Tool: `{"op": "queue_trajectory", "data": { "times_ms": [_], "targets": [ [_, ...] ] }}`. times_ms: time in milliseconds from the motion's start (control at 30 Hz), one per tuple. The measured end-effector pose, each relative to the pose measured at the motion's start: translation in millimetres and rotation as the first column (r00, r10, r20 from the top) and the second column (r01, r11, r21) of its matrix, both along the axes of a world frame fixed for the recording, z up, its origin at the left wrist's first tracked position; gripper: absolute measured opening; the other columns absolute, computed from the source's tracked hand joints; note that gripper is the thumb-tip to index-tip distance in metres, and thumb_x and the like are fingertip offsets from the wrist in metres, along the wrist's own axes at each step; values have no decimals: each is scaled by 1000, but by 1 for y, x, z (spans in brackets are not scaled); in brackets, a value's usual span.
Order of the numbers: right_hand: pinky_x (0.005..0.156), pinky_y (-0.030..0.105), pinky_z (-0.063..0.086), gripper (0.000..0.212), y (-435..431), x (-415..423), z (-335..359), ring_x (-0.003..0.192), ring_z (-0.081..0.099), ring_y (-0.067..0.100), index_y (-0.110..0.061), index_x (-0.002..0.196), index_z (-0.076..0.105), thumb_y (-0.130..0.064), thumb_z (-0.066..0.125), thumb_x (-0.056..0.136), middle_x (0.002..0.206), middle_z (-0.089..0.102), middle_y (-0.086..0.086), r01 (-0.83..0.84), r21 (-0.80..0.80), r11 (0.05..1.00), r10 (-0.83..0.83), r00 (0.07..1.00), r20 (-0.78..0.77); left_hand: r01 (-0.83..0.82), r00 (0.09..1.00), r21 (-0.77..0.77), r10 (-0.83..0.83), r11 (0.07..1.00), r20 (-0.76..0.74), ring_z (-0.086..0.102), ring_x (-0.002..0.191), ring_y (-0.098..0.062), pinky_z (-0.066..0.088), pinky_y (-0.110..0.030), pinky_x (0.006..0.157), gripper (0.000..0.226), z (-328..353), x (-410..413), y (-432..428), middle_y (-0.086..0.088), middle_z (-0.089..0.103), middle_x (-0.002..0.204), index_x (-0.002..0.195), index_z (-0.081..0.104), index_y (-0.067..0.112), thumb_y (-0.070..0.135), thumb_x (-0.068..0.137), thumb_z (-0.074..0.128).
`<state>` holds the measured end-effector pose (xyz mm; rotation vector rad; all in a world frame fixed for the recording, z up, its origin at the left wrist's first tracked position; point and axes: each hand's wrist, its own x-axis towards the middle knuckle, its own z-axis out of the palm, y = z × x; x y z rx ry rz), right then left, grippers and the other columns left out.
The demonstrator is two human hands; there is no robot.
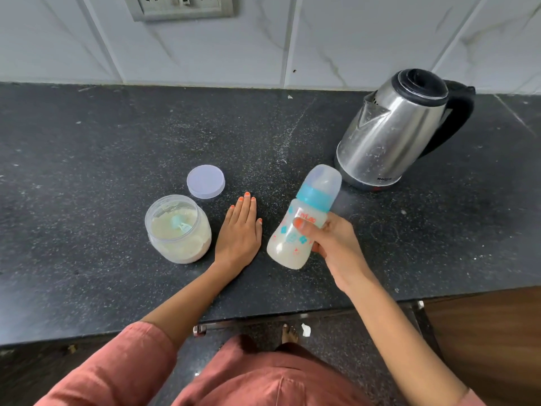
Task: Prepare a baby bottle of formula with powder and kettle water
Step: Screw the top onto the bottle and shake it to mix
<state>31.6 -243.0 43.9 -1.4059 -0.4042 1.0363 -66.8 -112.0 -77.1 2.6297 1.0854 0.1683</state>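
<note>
The person's right hand [328, 241] is gripping the baby bottle [301, 227] round its middle, thumb across the printed front and the other fingers wrapped behind. The bottle is being held tilted over the counter [87, 171], base toward the person and top leaning away toward the kettle [392, 127], right between the kettle and the left hand [238, 232]. It's looking lifted, though whether the base is grazing the stone is hard to call.

The bottle is wearing its clear dome cap [323, 178] over a teal ring [316, 197], and there's milky liquid sitting in the lower part, so this is looking like the mixing step, pretty far along.

The left hand is lying flat on the counter, palm down, fingers straight, holding nothing, just beside the open powder jar [178, 228]. A teal scoop [180, 225] is resting in the powder, and the jar's lid [205, 181] is lying flat on the counter behind it.

Tips for doing this bit well: she's probably wanting to make sure that ring is screwed down snug before going at it, since a tilted bottle is going to leak from there first. Swirling or rolling is likely beating hard shaking, fewer bubbles. Worth checking the bottom for clumps too. And honestly, that idle hand could be popping the lid back on the jar.
</note>
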Motion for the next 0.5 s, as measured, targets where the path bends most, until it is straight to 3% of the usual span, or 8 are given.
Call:
{"op": "queue_trajectory", "data": {
  "times_ms": [67,133,200,267,367,433,500],
  "targets": [
    [73,27,56,33,3,7,2,84,67,12,-16,93,64,-24,68,61,89,70,-2,132,87,987,-123,988,-95,-7,1000,15,7,1000,10,0,144,-19,-3,-30,115,52,0,0,0,-8,1,156,146,6,7,26,101,20],
    [72,25,57,26,10,15,5,83,67,6,-14,102,61,-19,63,76,93,69,-3,356,172,919,-301,912,-279,-11,1000,27,11,1000,14,1,144,-19,-3,-29,115,52,-1,0,-1,-8,3,156,146,7,6,26,101,20],
    [75,26,57,28,13,14,4,86,66,5,-13,113,56,-17,57,85,99,67,-3,456,199,868,-380,865,-328,-9,1000,26,9,1000,12,1,144,-19,-3,-29,115,51,-1,0,-1,-8,3,156,146,7,6,27,101,19],
    [77,28,55,30,9,5,0,85,66,6,-15,107,59,-19,63,78,95,68,-4,341,172,924,-309,932,-187,-7,1000,24,6,1000,15,1,144,-19,-3,-29,115,51,-2,0,0,-9,3,156,146,7,6,28,101,17],
    [81,36,52,37,-3,-6,-2,85,66,12,-17,91,65,-28,71,57,84,72,-5,48,17,999,-49,998,46,1,1000,9,-1,1000,9,1,144,-20,-2,-30,115,53,-2,0,0,-10,3,156,146,7,6,30,99,11],
    [82,37,52,35,-1,-1,1,83,66,12,-16,89,66,-28,71,56,84,71,-4,86,43,995,-87,996,22,-1,1000,1,1,1000,19,1,144,-20,-2,-31,115,51,-1,0,0,-9,3,156,146,8,6,27,101,18],
    [80,32,54,29,5,8,5,83,66,8,-17,94,63,-25,67,67,91,69,-3,269,153,951,-247,958,-148,-5,1000,7,5,1000,26,2,144,-20,-2,-31,115,51,-1,-1,0,-9,3,156,146,8,6,26,101,21]
  ]
}}
